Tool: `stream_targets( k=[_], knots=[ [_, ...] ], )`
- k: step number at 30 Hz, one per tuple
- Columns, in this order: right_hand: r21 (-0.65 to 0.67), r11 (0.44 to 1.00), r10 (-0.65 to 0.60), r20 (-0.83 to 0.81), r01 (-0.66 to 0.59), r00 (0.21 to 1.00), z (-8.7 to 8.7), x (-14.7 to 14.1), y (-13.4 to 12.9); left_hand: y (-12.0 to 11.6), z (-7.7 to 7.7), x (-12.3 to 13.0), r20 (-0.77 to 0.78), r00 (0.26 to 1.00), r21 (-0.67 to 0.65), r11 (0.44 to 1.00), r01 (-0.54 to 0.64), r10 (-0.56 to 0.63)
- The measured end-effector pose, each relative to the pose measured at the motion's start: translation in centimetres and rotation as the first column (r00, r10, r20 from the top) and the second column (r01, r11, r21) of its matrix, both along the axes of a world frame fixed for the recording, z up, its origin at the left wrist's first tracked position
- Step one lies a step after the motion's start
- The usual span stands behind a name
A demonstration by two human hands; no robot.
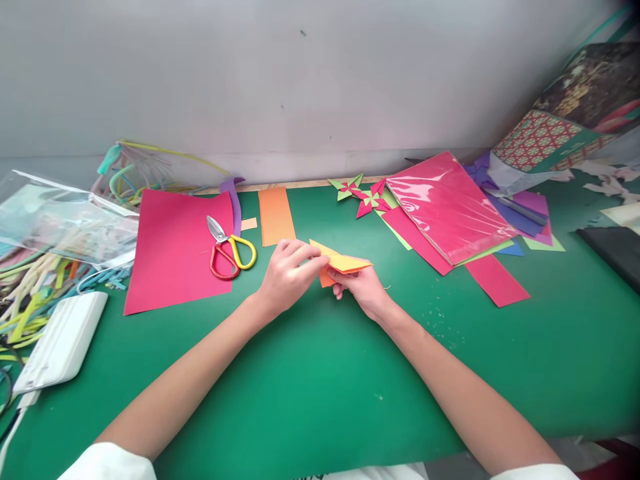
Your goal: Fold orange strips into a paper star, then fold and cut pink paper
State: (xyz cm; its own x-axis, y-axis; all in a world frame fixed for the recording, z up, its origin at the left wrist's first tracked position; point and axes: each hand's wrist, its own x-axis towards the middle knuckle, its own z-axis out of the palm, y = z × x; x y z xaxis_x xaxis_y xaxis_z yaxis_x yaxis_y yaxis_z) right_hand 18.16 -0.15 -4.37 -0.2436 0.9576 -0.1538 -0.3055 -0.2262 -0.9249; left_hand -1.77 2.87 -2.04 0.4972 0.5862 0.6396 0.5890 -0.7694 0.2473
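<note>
Over the green tabletop (300, 387), w/ my L grip (291, 273) pinched nr-closed on the left edge & R grip (367, 289) closed round the right end, I've folded orange paper (346, 263) at frame ctr, which could crease crooked if uneven pressure skews its layers.

My left hand (295, 275) and right hand (361, 285) are bare; I wear white sleeves (113, 463) and a white top (385, 473) with dark markings (311, 477).
</note>
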Motion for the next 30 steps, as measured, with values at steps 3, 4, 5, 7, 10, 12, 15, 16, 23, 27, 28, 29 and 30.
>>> stream_targets(
  k=[3,4,5,7,10,12,15,16,23,27,28,29,30],
  knots=[
    [0.015,1.0,-0.012,-0.022,0.013,1.0,-0.2,0.1,0.0,-0.2,-0.3,0.0,-0.035,0.998,0.005,0.999,0.052,-0.052],
    [0.022,1.0,-0.011,-0.024,0.011,1.0,-0.2,0.1,0.0,-0.3,-0.3,0.1,-0.008,0.998,-0.015,0.998,0.054,-0.054],
    [0.024,1.0,-0.01,-0.024,0.011,1.0,-0.2,0.1,0.0,-0.4,-0.2,0.4,0.04,0.998,-0.049,0.998,0.049,-0.047],
    [0.023,1.0,-0.02,-0.016,0.02,1.0,-0.2,0.1,0.0,-0.9,0.1,1.0,0.188,0.982,-0.167,0.986,0.026,0.007],
    [0.038,0.998,-0.049,0.004,0.049,0.999,-0.1,-0.1,0.0,-1.6,0.1,2.2,0.391,0.903,-0.406,0.914,-0.001,0.175],
    [0.063,0.996,-0.057,0.022,0.055,0.998,0.1,-0.2,0.0,-1.9,-0.1,2.8,0.473,0.829,-0.538,0.843,0.005,0.297],
    [0.087,0.995,-0.056,0.038,0.052,0.998,0.2,-0.2,0.0,-2.1,-0.6,3.4,0.557,0.711,-0.671,0.737,0.08,0.43],
    [0.091,0.994,-0.058,0.035,0.055,0.998,0.2,-0.2,0.0,-2.2,-0.6,3.5,0.566,0.693,-0.703,0.701,0.124,0.446],
    [0.084,0.995,-0.048,0.036,0.045,0.998,0.1,-0.3,-0.1,-2.3,0.1,3.6,0.577,0.701,-0.778,0.545,0.314,0.42],
    [0.032,1.0,0.001,-0.056,0.001,0.998,0.3,-0.1,0.1,-1.6,0.0,3.0,0.566,0.689,-0.796,0.519,0.313,0.453],
    [0.016,1.0,0.003,-0.095,-0.001,0.995,0.4,0.1,0.2,-1.4,-0.1,2.9,0.561,0.69,-0.801,0.51,0.312,0.458],
    [0.001,1.0,-0.004,-0.126,0.004,0.992,0.6,0.2,0.3,-1.2,-0.1,2.7,0.554,0.696,-0.806,0.503,0.312,0.456],
    [-0.01,1.0,-0.018,-0.14,0.017,0.99,0.7,0.4,0.4,-1.1,-0.2,2.6,0.548,0.706,-0.809,0.501,0.309,0.448]
  ],
)
